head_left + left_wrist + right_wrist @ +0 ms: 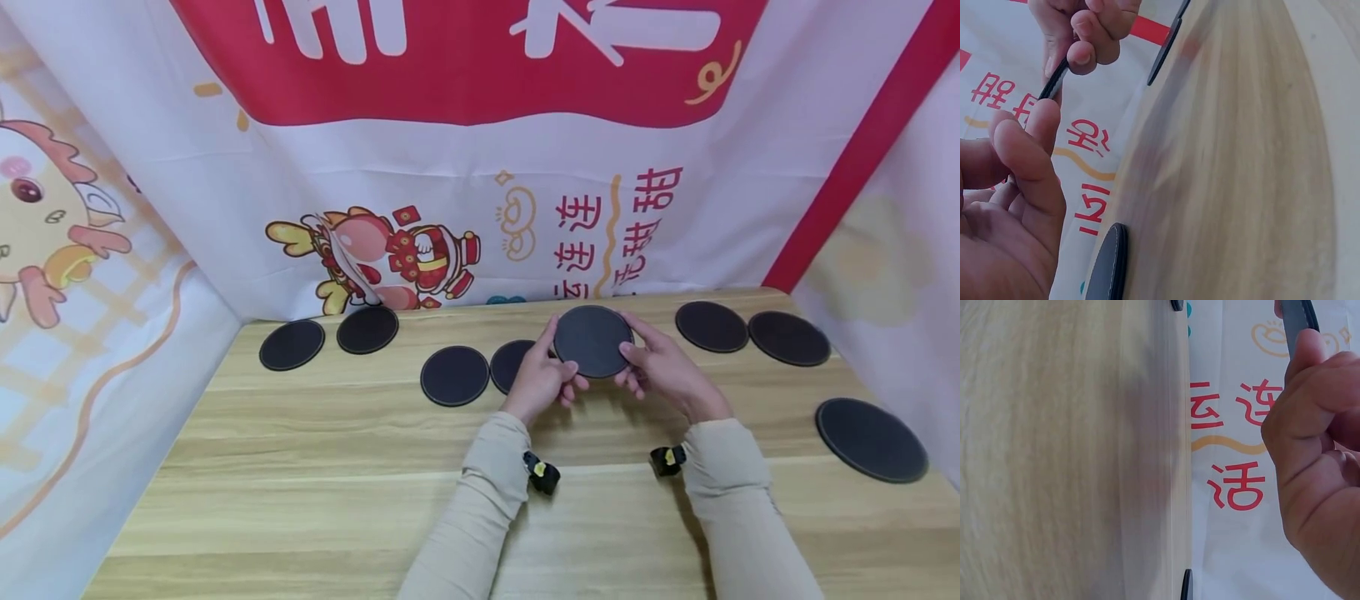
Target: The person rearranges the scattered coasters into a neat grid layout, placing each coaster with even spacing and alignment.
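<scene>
Now, your left hand (536, 379) is pinching the raised black disc (594, 340) at its eight-o'clock edge while your right hand (669, 368) is gripping it near four o'clock, both with curled fingers, so the disc is hovering over the wooden table (337, 492). Toward nine o'clock from it, a half-hidden disc (507, 365) is lying behind your left hand, and toward three a flat pair of discs (711, 327) is resting.

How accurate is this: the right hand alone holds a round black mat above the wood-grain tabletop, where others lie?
One error: the right hand does not hold the round black mat alone. The left hand grips its other edge, as the head view shows. The rest is right.
</scene>
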A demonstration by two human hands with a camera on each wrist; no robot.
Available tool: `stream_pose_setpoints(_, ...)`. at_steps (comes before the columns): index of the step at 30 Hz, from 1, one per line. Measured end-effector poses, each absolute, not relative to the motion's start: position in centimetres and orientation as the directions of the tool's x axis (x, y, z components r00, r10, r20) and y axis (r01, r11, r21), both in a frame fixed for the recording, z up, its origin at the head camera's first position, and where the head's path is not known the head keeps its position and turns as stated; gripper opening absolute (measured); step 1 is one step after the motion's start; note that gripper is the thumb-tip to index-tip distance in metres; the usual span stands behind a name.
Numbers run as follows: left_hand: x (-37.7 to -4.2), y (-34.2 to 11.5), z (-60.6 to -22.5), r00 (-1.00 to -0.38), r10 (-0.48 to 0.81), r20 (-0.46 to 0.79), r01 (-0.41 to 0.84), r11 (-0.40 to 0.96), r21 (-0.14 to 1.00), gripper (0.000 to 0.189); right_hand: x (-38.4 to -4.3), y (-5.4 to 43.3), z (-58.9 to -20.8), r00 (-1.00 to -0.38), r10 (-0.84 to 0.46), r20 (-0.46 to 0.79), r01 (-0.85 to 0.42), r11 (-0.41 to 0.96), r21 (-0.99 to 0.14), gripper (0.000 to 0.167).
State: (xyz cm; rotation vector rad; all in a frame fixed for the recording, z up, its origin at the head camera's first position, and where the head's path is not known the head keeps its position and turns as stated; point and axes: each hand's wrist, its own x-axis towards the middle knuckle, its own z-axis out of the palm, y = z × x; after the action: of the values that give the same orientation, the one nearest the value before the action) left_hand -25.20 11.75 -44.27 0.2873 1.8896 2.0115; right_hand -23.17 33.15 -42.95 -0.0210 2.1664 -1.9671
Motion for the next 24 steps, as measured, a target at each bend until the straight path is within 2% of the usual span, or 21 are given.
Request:
stream_pose_setpoints(9, -25.28, 11.77, -44.18, -0.916, 0.397, -0.062, -0.061, 0.015, 0.998, 0.081, -23.07, 33.26, -42.63, -0.978, -0.156, -0.135, 0.119, 0.108, -0.987, 0.063)
stream_pose_setpoints(13, -25.42, 11.68, -44.09, -0.911, 0.411, -0.043, -0.050, -0.007, 0.999, 0.081, -23.13, 33.30, -42.57, -0.978, -0.167, -0.124, 0.110, 0.092, -0.990, 0.063)
stream_pose_setpoints(19, -25.66, 11.38, -43.96, -0.899, 0.434, -0.066, -0.095, -0.046, 0.994, 0.081, -23.25, 33.33, -42.63, -0.975, -0.183, -0.126, 0.113, 0.078, -0.991, 0.063)
stream_pose_setpoints(24, -25.70, 11.40, -44.56, -0.893, 0.428, -0.136, -0.169, -0.040, 0.985, 0.081, -23.26, 33.37, -42.97, -0.969, -0.191, -0.159, 0.146, 0.083, -0.986, 0.064)
